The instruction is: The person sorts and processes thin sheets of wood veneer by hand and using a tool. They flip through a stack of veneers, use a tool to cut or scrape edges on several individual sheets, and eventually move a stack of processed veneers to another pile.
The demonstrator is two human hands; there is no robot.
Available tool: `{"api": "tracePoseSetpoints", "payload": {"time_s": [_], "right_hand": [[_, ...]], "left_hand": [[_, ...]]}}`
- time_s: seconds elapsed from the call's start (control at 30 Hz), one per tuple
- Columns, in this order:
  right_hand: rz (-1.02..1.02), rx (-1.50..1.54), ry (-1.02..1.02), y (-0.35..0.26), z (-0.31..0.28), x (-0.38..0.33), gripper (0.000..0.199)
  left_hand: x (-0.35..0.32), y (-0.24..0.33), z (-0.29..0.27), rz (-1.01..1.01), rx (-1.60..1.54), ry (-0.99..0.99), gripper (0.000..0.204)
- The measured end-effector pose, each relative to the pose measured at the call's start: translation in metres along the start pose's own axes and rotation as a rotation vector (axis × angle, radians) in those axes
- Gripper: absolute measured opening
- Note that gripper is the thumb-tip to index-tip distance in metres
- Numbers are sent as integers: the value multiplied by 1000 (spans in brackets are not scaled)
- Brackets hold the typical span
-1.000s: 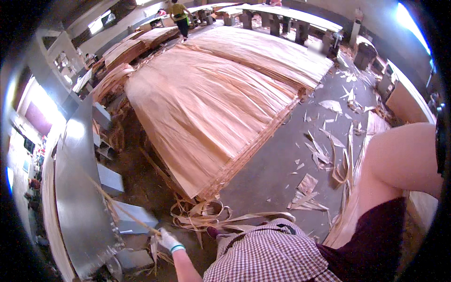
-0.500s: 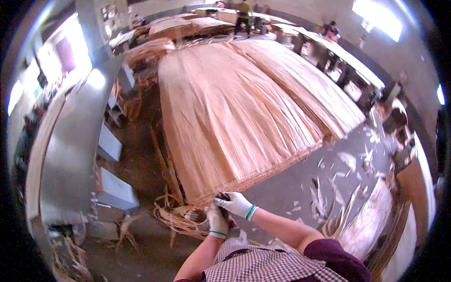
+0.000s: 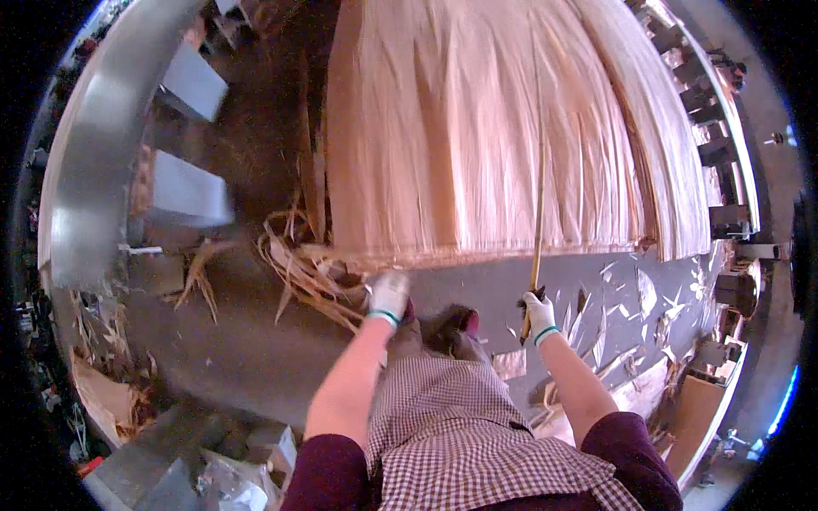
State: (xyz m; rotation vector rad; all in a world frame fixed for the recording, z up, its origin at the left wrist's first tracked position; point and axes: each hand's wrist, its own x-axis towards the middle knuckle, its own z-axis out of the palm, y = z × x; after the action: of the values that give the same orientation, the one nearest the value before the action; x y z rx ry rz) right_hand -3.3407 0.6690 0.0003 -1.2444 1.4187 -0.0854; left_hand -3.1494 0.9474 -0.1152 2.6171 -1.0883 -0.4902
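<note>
A broad stack of thin wood veneer sheets [image 3: 486, 128] lies in front of me, with wavy tops and a ragged near edge. In my right hand [image 3: 538, 316], white-gloved, is a long thin stick [image 3: 538, 204]. It points away from me over the stack, and its short butt end shows below my fist. My left hand [image 3: 390, 294], also gloved, is just off the stack's near left corner. Motion smears its fingers, and I cannot make out anything in it. Loose veneer strips [image 3: 294, 264] lie in a tangle to the left of that hand.
A long metal-topped table [image 3: 89, 196] on pale block legs [image 3: 189, 192] runs along the left. Veneer scraps [image 3: 646, 294] litter the grey floor at the right. Another bench [image 3: 724, 111] stands beyond the stack at far right. Plastic sheeting [image 3: 243, 481] lies at lower left.
My hands, together at the stack's near left corner before, are now apart; the right has gone rightward with the stick, now plainly visible. The view has tilted down, showing my shoes.
</note>
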Motion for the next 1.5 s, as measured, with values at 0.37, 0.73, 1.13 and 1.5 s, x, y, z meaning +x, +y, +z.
{"api": "tracePoseSetpoints", "payload": {"time_s": [0.37, 0.73, 1.13, 1.5], "right_hand": [[138, -69, 2, 123, -35, 90, 13], [177, -84, 22, 127, -48, 101, 9], [197, -40, 56, 98, -34, 81, 7], [-119, -22, 125, 109, -97, 26, 8]], "left_hand": [[85, -133, 83, -954, -984, 327, 60], [120, -195, 104, -1070, -756, 206, 73], [119, -193, 58, -980, -373, 435, 29], [147, 70, -94, -313, -886, 350, 39]]}}
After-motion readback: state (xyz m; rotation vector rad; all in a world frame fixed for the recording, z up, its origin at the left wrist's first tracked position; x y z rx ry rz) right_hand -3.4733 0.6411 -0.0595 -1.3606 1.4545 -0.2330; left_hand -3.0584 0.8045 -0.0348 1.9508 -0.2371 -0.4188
